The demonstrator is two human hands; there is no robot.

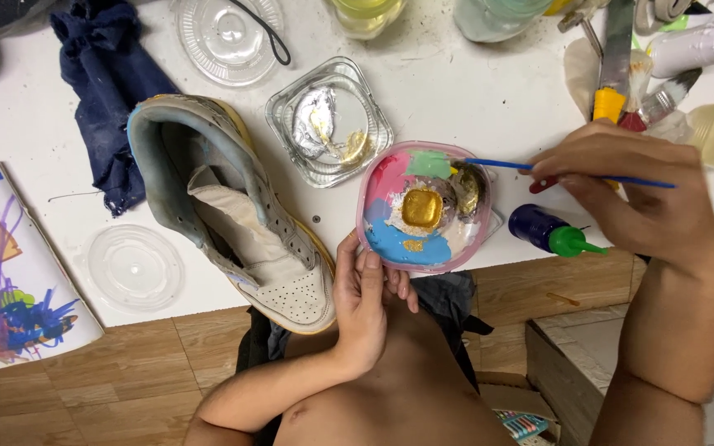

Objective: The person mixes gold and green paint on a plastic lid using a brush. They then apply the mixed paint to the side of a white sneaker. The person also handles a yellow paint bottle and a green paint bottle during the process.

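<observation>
My left hand [365, 297] grips the near rim of a pink-rimmed paint palette dish [371, 192] smeared with pink, blue, green, white and gold paint. My right hand [638, 186] holds a thin blue paintbrush [497, 164] whose tip rests in the dish near the dark gold patch. A worn white high-top shoe [233, 206] lies on the white table [473, 91] just left of the dish, its toe near my left hand.
A clear square dish [328, 122] with gold and silver paint sits behind the palette. A blue bottle with green nozzle [549, 231], brushes [646, 99], clear lids [132, 266], a dark blue cloth [105, 91] and a painted paper [10, 264] lie around.
</observation>
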